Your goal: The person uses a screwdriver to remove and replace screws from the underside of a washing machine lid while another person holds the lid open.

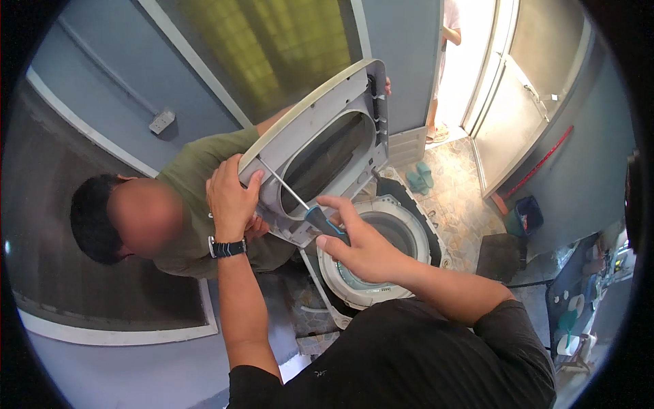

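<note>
A screwdriver (317, 215) with a blue and black handle is in my right hand (364, 245), my fingers closed round the handle. Its long metal shaft runs up and left to the edge of a tilted washing machine top cover (272, 140). My left hand (234, 191) grips the cover's near left corner, thumb beside the screwdriver tip. Another person in a green shirt (197, 170) holds the cover up from behind, fingers showing at its far right edge. Below stands the open top-loading washing machine (364, 296), its round tub ring exposed.
An open doorway (470, 65) lies at the far right, with another person partly visible there. Green slippers (420, 178) rest on the tiled floor. A dark blue bin (528, 215) and a red stick (545, 160) are by the right wall. A wall socket (162, 121) is at left.
</note>
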Demonstrator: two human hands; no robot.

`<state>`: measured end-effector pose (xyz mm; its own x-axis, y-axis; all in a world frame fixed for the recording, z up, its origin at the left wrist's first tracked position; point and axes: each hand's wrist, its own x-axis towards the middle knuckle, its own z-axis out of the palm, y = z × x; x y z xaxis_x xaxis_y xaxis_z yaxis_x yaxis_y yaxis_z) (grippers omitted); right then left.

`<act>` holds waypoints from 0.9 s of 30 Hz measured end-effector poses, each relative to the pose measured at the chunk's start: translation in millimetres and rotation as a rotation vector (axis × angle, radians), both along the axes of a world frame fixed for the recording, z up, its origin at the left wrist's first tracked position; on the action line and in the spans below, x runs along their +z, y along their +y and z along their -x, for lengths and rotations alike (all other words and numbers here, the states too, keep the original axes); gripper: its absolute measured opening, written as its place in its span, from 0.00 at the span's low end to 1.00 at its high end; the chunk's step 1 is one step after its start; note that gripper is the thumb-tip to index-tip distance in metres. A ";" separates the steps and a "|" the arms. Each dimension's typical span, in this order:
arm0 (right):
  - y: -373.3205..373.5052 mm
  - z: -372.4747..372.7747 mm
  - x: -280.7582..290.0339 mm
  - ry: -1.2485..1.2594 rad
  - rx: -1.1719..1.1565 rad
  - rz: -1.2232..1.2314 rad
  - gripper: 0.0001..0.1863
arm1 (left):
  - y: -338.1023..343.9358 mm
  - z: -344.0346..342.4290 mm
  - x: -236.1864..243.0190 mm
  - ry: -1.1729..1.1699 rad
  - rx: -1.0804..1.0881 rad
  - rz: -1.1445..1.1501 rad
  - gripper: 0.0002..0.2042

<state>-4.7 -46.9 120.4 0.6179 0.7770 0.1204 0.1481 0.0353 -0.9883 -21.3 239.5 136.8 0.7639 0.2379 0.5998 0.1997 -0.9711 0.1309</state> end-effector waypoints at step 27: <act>-74.7 -18.0 -111.1 -0.014 0.120 0.161 0.37 | -58.2 55.2 -78.7 -0.421 0.181 -0.014 0.17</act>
<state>13.3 -121.6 9.3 0.5188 0.8549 -0.0035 0.1665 -0.1051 -0.9804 -76.5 181.3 58.1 0.3999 0.3347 0.8533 0.2986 -0.9277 0.2239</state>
